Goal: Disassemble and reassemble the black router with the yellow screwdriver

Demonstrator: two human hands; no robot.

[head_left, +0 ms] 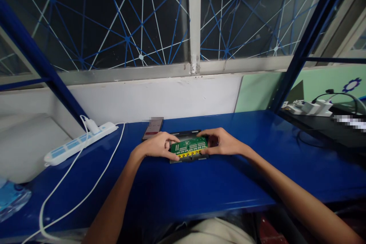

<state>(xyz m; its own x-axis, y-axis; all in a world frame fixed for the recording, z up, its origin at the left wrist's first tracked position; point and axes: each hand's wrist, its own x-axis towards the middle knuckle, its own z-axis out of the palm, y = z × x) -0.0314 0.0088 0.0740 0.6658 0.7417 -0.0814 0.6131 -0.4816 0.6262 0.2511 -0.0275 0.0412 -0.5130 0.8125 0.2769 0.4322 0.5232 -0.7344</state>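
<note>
A green circuit board with a row of yellow ports along its near edge is held between my two hands. My left hand grips its left end, thumb at the near corner and fingers behind. On the opposite end, my right hand has its thumb by the yellow ports and its fingers at the far edge. Under and behind the board lies a dark metal case, partly covered by it. Whether the board touches the case cannot be made out.
A phone lies behind my left hand on the blue table. To the left are a white power strip with a looping cable and a plastic-wrapped blue item. White adapters stand at the right, near blue frame posts.
</note>
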